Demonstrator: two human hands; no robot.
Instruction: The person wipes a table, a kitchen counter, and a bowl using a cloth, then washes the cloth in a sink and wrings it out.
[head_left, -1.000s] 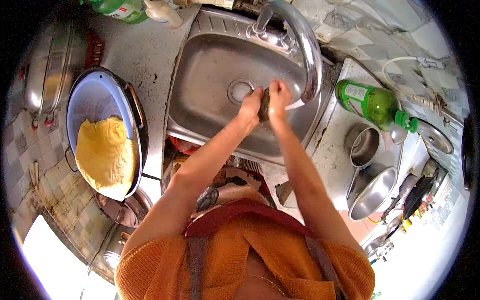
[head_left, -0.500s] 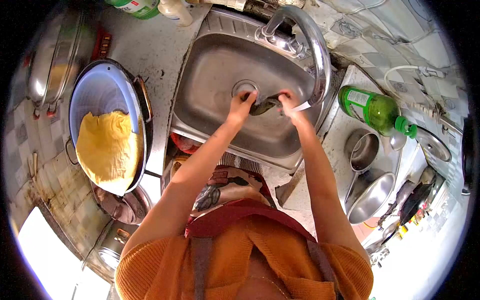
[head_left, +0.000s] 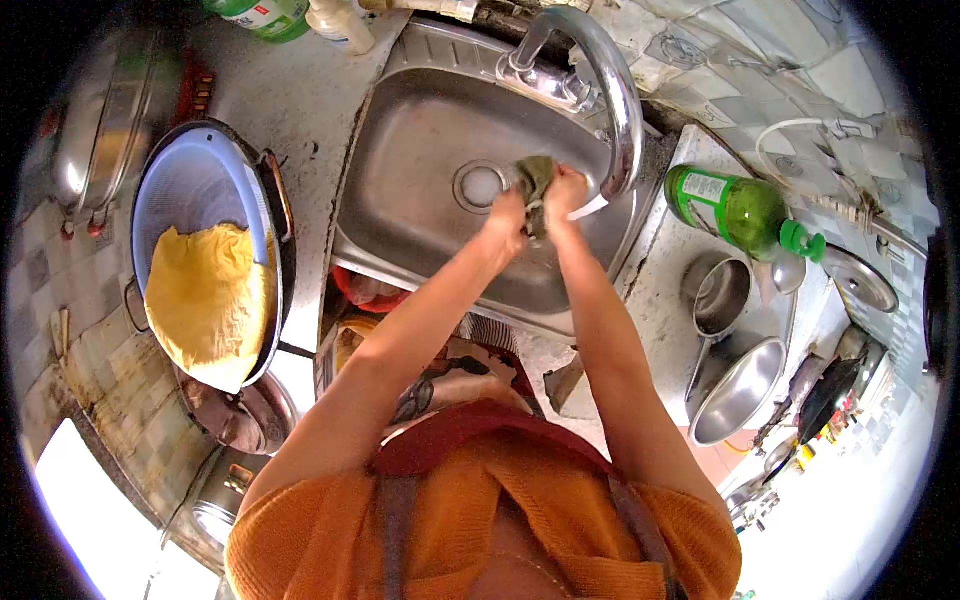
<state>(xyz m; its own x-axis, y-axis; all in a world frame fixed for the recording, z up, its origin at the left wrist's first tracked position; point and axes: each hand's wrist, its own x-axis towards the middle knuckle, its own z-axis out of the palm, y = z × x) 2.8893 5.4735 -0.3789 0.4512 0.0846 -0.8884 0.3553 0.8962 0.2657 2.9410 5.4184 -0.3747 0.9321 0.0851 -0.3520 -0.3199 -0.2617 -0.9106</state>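
A bunched olive-green cloth (head_left: 535, 178) is gripped between my two hands over the steel sink (head_left: 410, 140). My left hand (head_left: 507, 217) closes around its lower left side, slightly smeared by motion. On its right side my right hand (head_left: 566, 192) has its fingers curled against the fabric. The cloth's upper end sticks up between the hands, to the right of the drain (head_left: 482, 187). The curved chrome faucet (head_left: 625, 110) arches down close by my right hand, with a white streak under its spout.
On the left counter, a blue colander (head_left: 190, 180) holding a yellow cloth (head_left: 208, 300) sits in a dark pot. A green bottle (head_left: 735, 210) lies on the right counter, beside a small saucepan (head_left: 722, 297) and a steel bowl (head_left: 740, 392). More bottles (head_left: 262, 15) stand at the back left.
The cloth was stretched sideways between my hands and is now bunched upright. My left hand has moved right and down, closer to my right hand.
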